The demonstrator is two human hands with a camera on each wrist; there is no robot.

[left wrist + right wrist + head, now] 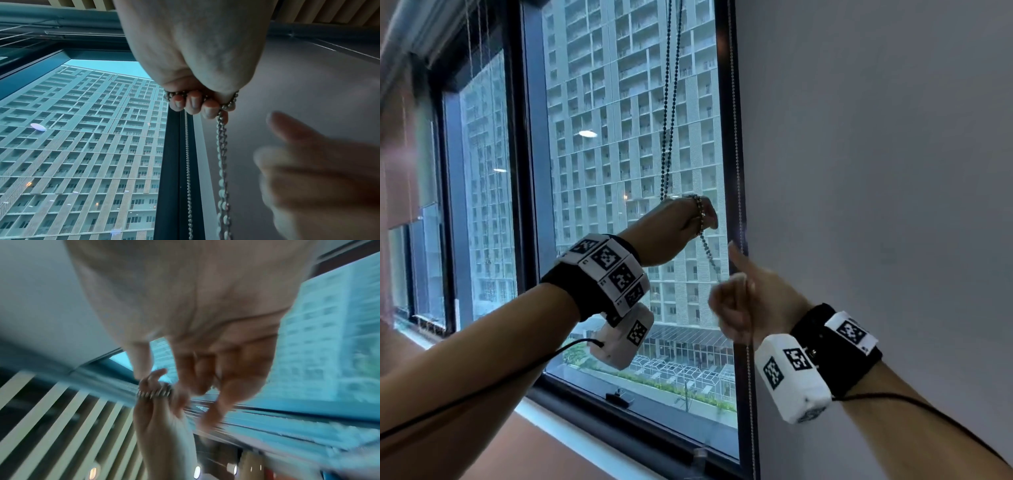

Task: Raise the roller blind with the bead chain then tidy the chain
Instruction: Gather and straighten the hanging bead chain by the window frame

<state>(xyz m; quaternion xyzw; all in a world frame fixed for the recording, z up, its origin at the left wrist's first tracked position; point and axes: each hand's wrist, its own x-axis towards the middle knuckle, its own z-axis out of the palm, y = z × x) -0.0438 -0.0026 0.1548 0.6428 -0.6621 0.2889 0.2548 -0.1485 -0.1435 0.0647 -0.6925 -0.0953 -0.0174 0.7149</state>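
Note:
A dark bead chain (671, 120) hangs in two strands in front of the window glass (619, 154), which shows uncovered. My left hand (685, 219) is raised, and the chain is wound in several loops round its curled fingers (193, 102). From those loops a doubled length of chain (223, 162) slants down to my right hand (739, 301). That hand is lower and to the right, curled into a fist on the chain with the thumb sticking up. The right wrist view is blurred; it shows the chain loops (154, 392) on my left hand.
A thinner pale bead chain (738, 154) runs down the dark window frame (726, 102) beside the grey wall (876, 171). A second pane and a rolled blind tube (424, 31) lie to the left. The sill (558, 421) runs below.

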